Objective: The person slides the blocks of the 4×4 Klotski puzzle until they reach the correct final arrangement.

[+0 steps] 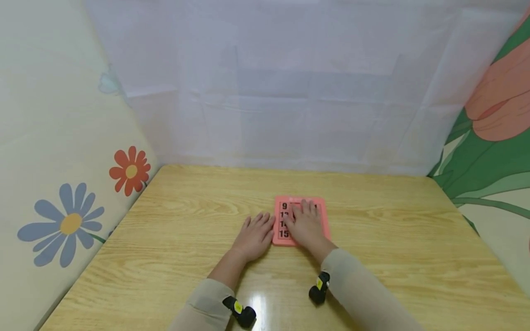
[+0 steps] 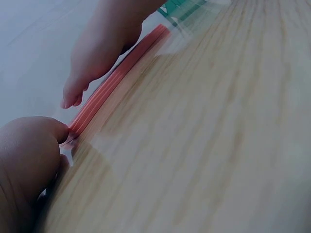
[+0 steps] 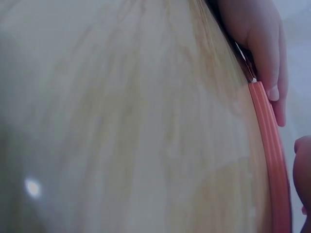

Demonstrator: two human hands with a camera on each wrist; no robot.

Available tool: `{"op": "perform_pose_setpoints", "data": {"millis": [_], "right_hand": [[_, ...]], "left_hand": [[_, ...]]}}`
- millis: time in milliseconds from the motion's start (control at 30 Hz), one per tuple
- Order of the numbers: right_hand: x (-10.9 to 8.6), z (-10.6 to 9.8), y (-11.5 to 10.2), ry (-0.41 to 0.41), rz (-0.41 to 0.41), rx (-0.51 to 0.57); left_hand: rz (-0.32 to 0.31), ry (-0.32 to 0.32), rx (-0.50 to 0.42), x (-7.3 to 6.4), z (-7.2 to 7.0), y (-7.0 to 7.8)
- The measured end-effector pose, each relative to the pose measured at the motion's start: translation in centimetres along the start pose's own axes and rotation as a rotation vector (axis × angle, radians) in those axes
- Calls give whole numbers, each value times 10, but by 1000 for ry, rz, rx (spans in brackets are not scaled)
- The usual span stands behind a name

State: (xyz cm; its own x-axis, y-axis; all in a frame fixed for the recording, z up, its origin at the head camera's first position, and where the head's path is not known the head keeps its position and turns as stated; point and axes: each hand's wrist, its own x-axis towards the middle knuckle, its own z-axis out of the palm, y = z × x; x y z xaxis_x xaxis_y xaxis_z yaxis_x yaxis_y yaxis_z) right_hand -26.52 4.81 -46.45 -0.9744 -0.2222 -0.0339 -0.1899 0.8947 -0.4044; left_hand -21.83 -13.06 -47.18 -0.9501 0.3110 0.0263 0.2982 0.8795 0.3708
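Observation:
A pink sliding number puzzle (image 1: 283,224) lies flat on the table, its left column reading 9, a partly covered number, 14 and 15. My right hand (image 1: 307,226) lies over its middle and right side, fingers spread across the tiles and hiding most of the other numbers. At the left edge of the puzzle, my left hand (image 1: 254,236) rests palm down with extended fingers, fingertips right at the frame. The left wrist view shows the puzzle's ridged side (image 2: 114,80) between both hands. In the right wrist view, left fingers (image 3: 267,63) overlap the puzzle's corner.
The wood-grain table (image 1: 186,207) extends around the puzzle on all sides. Behind it hangs a white sheet (image 1: 281,92). Flower-patterned panels stand along the left (image 1: 49,138) and right (image 1: 497,161). Black wrist devices (image 1: 240,311) sit at both sleeve cuffs.

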Motion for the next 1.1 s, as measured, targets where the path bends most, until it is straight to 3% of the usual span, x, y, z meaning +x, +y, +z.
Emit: {"op": "perform_pose_setpoints", "data": {"millis": [233, 467, 1100], "right_hand": [[-7, -12, 22, 45, 29, 27], [-7, -14, 32, 27, 55, 6], [-3, -5, 4, -8, 11, -30]], "left_hand": [[-4, -9, -17, -1, -3, 0], [-18, -15, -15, 0, -3, -1], [2, 3, -21, -1, -1, -2]]}}
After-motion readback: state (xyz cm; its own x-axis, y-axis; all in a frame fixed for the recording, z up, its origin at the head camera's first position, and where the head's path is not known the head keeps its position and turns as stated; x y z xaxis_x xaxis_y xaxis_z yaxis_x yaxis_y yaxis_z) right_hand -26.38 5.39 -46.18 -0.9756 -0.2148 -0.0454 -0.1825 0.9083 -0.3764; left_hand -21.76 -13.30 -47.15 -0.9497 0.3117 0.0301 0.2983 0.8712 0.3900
